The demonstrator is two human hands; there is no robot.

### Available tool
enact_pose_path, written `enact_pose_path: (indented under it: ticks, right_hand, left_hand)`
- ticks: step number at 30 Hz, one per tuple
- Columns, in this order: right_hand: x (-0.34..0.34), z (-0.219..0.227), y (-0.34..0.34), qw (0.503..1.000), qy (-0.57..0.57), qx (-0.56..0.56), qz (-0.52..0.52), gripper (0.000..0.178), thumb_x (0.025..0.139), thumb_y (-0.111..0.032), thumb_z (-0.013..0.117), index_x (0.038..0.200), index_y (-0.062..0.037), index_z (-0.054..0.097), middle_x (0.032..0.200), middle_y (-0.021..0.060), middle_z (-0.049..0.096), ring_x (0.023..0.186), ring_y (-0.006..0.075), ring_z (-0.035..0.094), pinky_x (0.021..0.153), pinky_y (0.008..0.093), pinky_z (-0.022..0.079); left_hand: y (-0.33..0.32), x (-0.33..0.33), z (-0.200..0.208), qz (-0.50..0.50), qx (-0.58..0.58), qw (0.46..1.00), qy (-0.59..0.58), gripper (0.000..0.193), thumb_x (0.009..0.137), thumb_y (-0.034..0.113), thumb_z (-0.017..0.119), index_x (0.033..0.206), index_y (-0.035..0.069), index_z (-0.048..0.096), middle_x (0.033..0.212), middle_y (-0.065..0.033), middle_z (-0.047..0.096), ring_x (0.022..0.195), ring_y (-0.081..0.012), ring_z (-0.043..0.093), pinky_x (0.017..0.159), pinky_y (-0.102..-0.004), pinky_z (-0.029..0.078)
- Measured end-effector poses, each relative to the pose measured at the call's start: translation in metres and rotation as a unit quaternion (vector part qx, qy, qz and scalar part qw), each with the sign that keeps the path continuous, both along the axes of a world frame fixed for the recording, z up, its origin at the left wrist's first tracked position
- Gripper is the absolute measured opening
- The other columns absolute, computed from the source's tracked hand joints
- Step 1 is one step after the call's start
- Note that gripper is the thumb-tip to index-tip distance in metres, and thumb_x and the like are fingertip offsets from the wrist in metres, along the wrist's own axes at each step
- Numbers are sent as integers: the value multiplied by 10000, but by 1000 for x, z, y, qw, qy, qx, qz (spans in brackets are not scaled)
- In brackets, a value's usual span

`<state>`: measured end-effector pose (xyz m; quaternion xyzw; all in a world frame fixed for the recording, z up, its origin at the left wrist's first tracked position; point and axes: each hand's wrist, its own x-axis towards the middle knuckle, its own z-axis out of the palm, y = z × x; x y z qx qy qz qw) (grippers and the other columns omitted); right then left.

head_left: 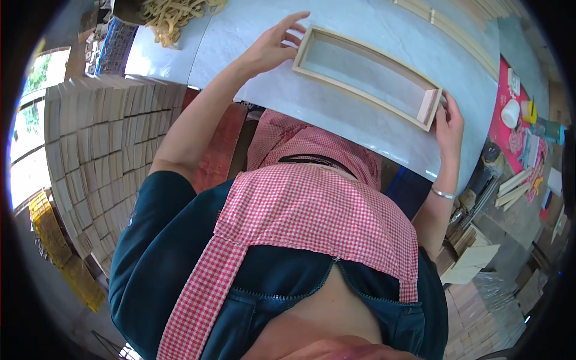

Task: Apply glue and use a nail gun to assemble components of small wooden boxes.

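A long, shallow rectangular frame of pale wood (360, 96) lies at a slant on the light marbled tabletop (252, 84), which shows through its middle. My right hand (449, 119) is closed around the frame's right end, thumb and fingers at the corner. At the opposite end is my left hand (277, 47), its fingers spread and stretched out. The left thumb comes close to the near left corner; whether it touches the wood I cannot tell.
Tan looped strips (170, 20) are heaped at the table's far left. Pale wooden strips (450, 33) lie along the far right. Stacked wooden pieces (102, 138) form a wall on my left. A white cup (510, 113) stands on a red surface to the right.
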<state>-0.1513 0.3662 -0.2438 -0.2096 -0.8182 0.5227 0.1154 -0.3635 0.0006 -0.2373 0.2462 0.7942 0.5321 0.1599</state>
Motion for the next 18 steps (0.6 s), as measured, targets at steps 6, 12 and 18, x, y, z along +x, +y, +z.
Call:
enact_pose_path:
  ticks: [6,12,18]
  right_hand:
    - [-25,-18,18,998,13,13,55,338,911,67,520,1205,6,673,893,70,697,755,128,595,688,232,502]
    - [-22,1,15,997,-49,-59,19,308,908,67,527,1169,-3,676,826,36,671,653,87,546,586,215,456]
    - [-30,3,16,995,-74,21,64,202,890,-7,610,1081,-12,678,830,47,677,650,144,571,622,254,483]
  left_hand:
    - [1,-10,-7,19,-6,996,-91,552,828,-36,598,1365,86,645,1026,-68,666,832,-152,569,750,-268,499]
    - [6,-31,-6,-67,-130,989,15,433,841,-4,595,1266,17,674,992,-84,648,848,-191,563,794,-282,492]
    - [12,-29,3,-114,-212,971,11,494,845,-15,590,1332,58,638,1046,-88,578,862,-196,532,777,-286,475]
